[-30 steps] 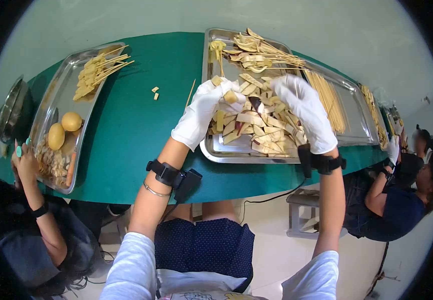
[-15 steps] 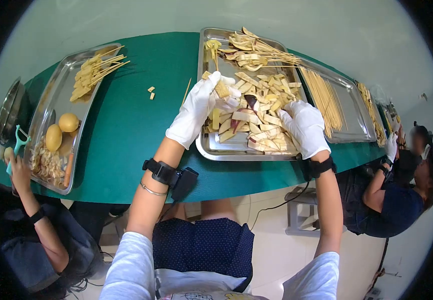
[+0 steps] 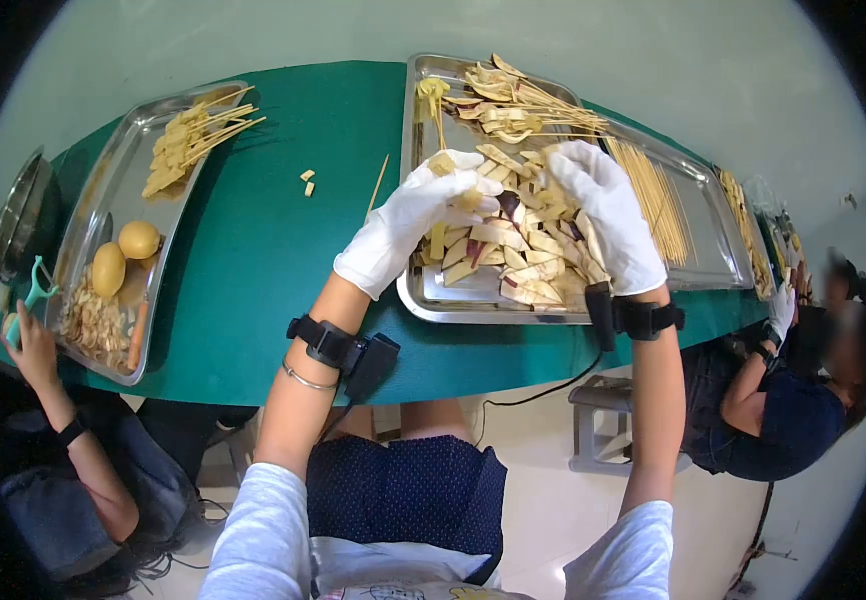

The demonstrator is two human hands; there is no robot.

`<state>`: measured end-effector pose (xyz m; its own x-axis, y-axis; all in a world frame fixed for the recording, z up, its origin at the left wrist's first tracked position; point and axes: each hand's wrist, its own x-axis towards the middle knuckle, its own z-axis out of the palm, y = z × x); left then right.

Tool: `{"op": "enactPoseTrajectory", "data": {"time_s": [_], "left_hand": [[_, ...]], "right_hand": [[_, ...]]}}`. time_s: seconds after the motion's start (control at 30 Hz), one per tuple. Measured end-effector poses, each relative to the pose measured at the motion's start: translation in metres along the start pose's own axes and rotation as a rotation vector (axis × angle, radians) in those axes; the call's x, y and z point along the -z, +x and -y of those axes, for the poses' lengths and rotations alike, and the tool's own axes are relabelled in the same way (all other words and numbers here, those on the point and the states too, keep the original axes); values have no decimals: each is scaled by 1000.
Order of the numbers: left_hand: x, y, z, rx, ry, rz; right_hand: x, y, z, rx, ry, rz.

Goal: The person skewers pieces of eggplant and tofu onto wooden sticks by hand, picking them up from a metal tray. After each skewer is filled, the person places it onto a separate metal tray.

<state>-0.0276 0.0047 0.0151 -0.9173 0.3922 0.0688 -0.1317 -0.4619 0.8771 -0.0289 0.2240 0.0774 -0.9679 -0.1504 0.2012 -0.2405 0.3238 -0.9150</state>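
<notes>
My left hand [image 3: 423,205], in a white glove, is closed around pale cut vegetable pieces [image 3: 468,199] above a steel tray [image 3: 433,312]. One piece shows between the fingers. To its right, my gloved right hand [image 3: 608,215] hovers over the pile with its fingers curled in; whatever they grip is hidden and slightly blurred. Below both hands lies a heap of cut strips [image 3: 533,265], some edged with dark purple skin. Loaded skewers [image 3: 528,105] rest at the tray's far end, and a yellowish skewered bunch [image 3: 432,92] stands near its left rim.
Bare bamboo skewers [image 3: 648,200] lie in the tray on the right. On the left, another tray [image 3: 143,365] holds skewers, peeled potatoes [image 3: 109,270] and peelings. A co-worker's hand holds a teal peeler [image 3: 38,290]. Another person [image 3: 793,400] works at far right.
My right hand has lifted away from the heap's right side, moving up and toward my left hand. The left hand has shifted slightly right, still holding its pieces.
</notes>
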Motion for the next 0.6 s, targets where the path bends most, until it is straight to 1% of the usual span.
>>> {"op": "enactPoseTrajectory", "data": {"time_s": [0.03,0.07,0.13,0.17,0.27,0.3,0.33,0.4,0.43,0.47,0.53,0.6], "left_hand": [[0,1,0,19,15,7],[-1,-1,0,-12,-5,22],[-6,-9,-2,-73,-43,50],[-5,-9,-3,-70,-55,46],[-3,-6,-3,-55,-69,27],[-1,-3,-2,-47,-59,13],[2,-1,-1,-38,-48,-2],[15,10,11,-68,-106,102],[19,12,15,-84,-133,154],[19,11,13,-79,-96,137],[11,6,8,-72,-25,104],[7,3,4,-37,-28,67]], "right_hand": [[-13,1,5,14,20,13],[-27,3,6,26,8,-2],[-46,7,11,76,-54,104],[-51,12,5,94,-130,164],[-55,8,12,188,-77,155],[-48,8,11,195,-107,132],[-43,3,23,227,-25,117],[-19,1,21,112,-18,-13],[-2,3,12,125,-89,-79],[17,5,-2,138,-158,-147],[59,0,-34,9,-250,-302],[117,-6,-89,-85,-539,-397]]}}
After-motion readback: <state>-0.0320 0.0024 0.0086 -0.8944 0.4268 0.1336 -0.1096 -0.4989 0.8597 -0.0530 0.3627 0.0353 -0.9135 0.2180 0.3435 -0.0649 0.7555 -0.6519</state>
